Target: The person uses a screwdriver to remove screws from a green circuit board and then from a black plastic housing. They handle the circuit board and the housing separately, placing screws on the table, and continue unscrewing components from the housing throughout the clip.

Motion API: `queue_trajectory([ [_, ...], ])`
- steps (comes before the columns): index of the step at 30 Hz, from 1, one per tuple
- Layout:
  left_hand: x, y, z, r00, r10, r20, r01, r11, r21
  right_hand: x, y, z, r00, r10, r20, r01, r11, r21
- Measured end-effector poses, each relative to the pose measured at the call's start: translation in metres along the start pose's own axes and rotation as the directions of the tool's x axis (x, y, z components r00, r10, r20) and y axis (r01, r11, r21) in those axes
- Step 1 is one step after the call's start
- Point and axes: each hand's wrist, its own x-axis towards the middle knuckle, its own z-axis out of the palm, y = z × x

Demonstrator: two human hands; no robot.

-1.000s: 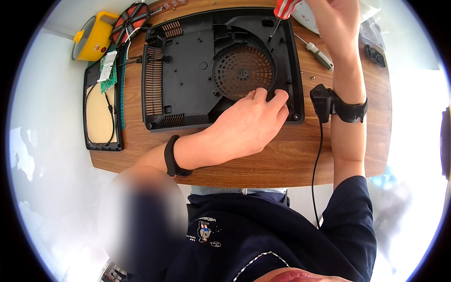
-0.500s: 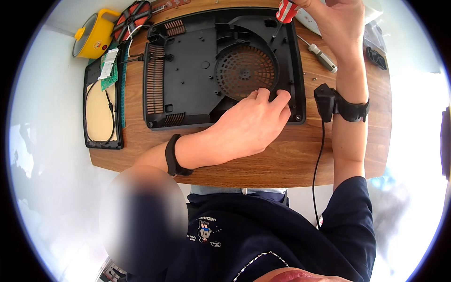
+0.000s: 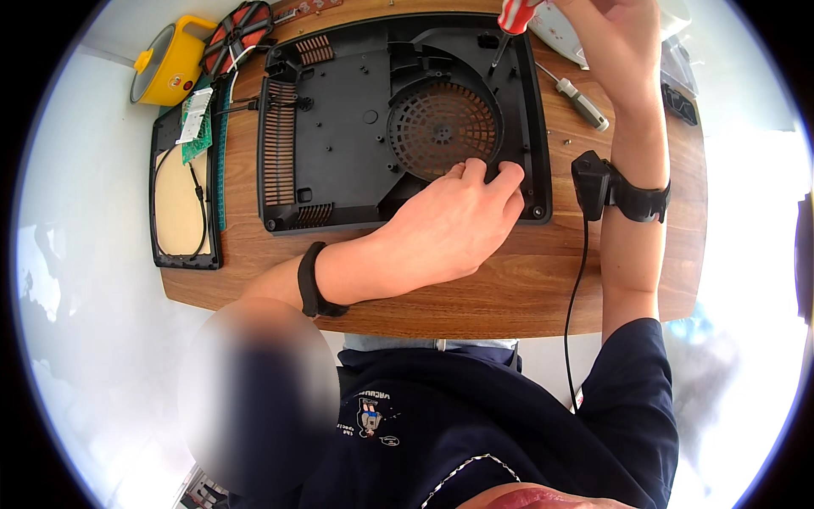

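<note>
A black plastic housing lies on the wooden table, its inside facing up, with a round fan grille right of its middle. My left hand reaches over the near edge, fingers bent and closed on the housing just below the grille; the fingertips are partly hidden. At the far right corner my right hand holds a screwdriver with a red and white handle, partly cut off by the upper edge. Its shaft slants down into the housing, the tip near a post by the corner.
A second screwdriver with a grey handle lies right of the housing, near small screws. To the left are a black-framed panel, a green circuit board, a yellow pot and a red-black fan-like part.
My right hand and forearm have shifted slightly to the right, and the screwdriver's handle has risen a little. My left hand and the housing have stayed in place.
</note>
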Motion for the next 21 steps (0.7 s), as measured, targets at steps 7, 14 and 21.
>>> queue_trajectory([
  [7, -0.001, 0.0, 0.0, 1.0, -0.016, 0.004, 0.016, 1.0, -0.005, 0.003, -0.007, 0.0, 0.991, -0.13, 0.043, 0.135, 0.883, -0.45],
  [14, -0.003, 0.001, 0.001, 1.0, -0.021, -0.008, 0.021, 1.0, -0.008, 0.002, 0.017, 0.003, 0.997, -0.069, 0.02, 0.067, 0.994, 0.084],
  [21, -0.001, -0.001, 0.0, 0.999, -0.008, -0.04, 0.007, 1.0, -0.031, 0.002, 0.0, 0.003, 0.999, 0.015, 0.046, -0.011, 0.997, -0.08],
])
